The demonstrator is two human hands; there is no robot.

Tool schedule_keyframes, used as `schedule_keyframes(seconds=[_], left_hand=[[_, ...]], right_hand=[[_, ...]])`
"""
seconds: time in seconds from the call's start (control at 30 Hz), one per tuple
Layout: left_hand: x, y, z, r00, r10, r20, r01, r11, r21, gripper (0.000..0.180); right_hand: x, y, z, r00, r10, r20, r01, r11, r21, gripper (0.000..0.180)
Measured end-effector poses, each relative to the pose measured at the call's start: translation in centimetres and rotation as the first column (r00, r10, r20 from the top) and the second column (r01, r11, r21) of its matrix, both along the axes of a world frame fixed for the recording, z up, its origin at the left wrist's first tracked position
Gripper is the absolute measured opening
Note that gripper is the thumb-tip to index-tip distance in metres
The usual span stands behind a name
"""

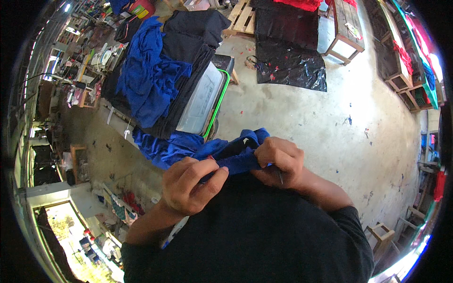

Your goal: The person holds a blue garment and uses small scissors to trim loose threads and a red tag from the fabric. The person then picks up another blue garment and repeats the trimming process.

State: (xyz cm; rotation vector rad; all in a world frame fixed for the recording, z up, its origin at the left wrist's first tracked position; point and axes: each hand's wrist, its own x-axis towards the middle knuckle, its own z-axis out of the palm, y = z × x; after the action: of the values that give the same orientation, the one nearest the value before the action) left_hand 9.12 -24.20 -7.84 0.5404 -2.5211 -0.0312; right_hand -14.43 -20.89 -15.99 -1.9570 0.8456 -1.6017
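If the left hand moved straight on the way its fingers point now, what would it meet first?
Probably the right hand. The left hand grips the blue cloth with its fingers pointing to the right along it; depth is hard to judge.

Bright daylight, blown-out glare at lower rim, strong fisheye bending, soft blurred edges.

At eleven o'clock, a red container (pixel 142 8) bears a yellow-green label (pixel 141 12); no signs or screens show.

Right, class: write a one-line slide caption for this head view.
Both hands, left hand and right hand, grip blue fabric near stacked blue and black cloth.
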Motion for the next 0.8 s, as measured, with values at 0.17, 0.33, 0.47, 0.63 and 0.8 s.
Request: schedule_keyframes(seconds=[0.17,0.33,0.47,0.63,0.8], left_hand=[[0.0,0.1,1.1,0.997,-0.059,-0.056,0.056,0.997,-0.051,0.024],[0.1,0.0,1.8,0.994,-0.098,-0.050,0.091,0.988,-0.126,0.026],[0.0,-0.2,1.9,0.993,-0.102,-0.052,0.095,0.988,-0.126,0.023],[0.2,0.2,2.6,0.997,-0.066,-0.034,0.065,0.998,-0.024,0.022],[-1.7,0.1,2.7,0.985,0.169,-0.031,-0.165,0.980,0.112,0.027]], right_hand=[[0.9,-0.1,-0.6,0.988,-0.081,0.129,0.092,0.992,-0.087,0.026],[0.8,0.0,-1.1,0.988,-0.006,0.152,0.017,0.997,-0.073,0.032],[0.9,0.3,-0.7,0.987,-0.024,0.160,0.034,0.998,-0.057,0.031],[0.9,0.4,-0.3,0.985,-0.029,0.171,0.039,0.998,-0.051,0.031],[1.0,-0.2,1.4,0.994,-0.089,0.061,0.087,0.996,0.025,0.031]])
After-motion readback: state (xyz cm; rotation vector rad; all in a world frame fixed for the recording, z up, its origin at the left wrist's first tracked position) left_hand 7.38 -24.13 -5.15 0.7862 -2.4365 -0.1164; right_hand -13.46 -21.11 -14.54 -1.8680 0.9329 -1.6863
